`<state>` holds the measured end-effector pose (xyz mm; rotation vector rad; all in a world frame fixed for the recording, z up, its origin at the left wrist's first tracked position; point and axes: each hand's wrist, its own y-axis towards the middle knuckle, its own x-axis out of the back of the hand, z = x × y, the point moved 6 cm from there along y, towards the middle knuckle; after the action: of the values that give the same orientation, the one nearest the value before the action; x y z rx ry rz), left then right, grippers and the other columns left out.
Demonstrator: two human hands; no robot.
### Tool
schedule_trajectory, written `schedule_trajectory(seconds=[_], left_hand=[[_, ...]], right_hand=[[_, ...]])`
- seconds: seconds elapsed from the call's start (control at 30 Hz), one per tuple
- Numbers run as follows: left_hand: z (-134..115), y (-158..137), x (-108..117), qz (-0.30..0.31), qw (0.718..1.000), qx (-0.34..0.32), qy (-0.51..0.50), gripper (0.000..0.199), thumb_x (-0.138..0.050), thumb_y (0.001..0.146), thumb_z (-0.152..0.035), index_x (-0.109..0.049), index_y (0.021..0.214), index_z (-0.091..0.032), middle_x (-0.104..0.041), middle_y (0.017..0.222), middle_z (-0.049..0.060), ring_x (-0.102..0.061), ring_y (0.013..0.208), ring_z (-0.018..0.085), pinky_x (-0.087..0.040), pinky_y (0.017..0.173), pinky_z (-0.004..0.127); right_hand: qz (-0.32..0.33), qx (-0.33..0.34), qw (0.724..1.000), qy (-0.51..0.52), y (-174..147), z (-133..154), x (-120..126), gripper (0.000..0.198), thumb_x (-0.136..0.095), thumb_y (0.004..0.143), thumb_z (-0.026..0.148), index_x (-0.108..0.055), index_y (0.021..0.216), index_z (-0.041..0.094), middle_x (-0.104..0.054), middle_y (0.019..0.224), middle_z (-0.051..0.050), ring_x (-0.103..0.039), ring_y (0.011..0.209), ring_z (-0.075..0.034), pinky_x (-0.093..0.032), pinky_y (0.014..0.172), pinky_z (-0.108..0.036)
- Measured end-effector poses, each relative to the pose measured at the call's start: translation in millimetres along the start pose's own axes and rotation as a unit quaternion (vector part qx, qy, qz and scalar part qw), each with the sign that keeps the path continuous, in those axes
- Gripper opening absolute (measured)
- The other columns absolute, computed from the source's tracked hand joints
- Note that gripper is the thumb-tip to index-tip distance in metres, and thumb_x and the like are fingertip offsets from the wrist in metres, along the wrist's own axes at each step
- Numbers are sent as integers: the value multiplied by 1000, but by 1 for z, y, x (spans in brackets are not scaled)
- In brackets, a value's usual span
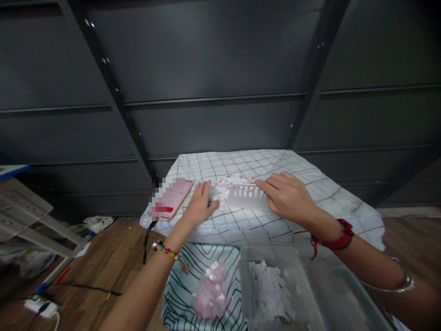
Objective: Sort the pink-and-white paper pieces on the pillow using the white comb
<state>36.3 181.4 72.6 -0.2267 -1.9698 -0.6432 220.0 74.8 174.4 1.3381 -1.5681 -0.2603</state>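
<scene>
My right hand grips the right end of a white plastic piece with a row of slots, held on edge against the cloth. Small white and pinkish paper-like bits lie in a loose pile just behind and beside it. On the left of the pile my left hand rests on the cloth, fingers stretched out and thumb apart, holding nothing. A pink-edged phone lies beside that hand, partly blurred out. A white cloth with a dark grid covers the surface under everything.
Nearer me stands a pale tray with wavy black lines, holding pink clear-wrapped bundles. Beside it a clear plastic box contains many white flat bits. Dark panels rise behind. A power strip lies on the wooden floor.
</scene>
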Motion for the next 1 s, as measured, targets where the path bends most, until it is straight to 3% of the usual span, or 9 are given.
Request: schedule_trajectory(seconds=[0.13,0.37,0.83,1.0], left_hand=[[-1,-1,0,1,1000,-4,-13,71,-52,83,-39,-21,140,-9,-25,145,21,-11,138,33,-19,109,50],[-6,-3,0,29,998,-49,-36,83,-60,77,-44,-18,142,-14,-21,148,19,-6,138,34,-17,109,52],[-3,-2,-1,34,998,-31,-41,73,-51,83,-36,-16,142,-12,-19,148,19,-5,138,33,-16,109,51],[-1,-1,3,7,998,-31,-53,61,-40,90,-34,-17,141,-13,-21,148,18,-8,138,31,-16,110,51]], right_hand=[[-9,9,1000,-12,0,-3,10,29,-43,70,2,-66,87,10,-54,59,-3,-41,60,-16,-30,59,-30],[4,6,1000,-14,-1,0,5,28,-43,70,3,-66,85,11,-55,60,-4,-42,60,-16,-31,59,-30],[-14,30,999,9,1,5,18,28,-42,72,2,-66,86,10,-55,59,-3,-41,60,-15,-32,59,-29],[-19,30,999,8,1,10,16,28,-40,75,3,-65,85,11,-55,60,-4,-41,61,-15,-31,59,-29]])
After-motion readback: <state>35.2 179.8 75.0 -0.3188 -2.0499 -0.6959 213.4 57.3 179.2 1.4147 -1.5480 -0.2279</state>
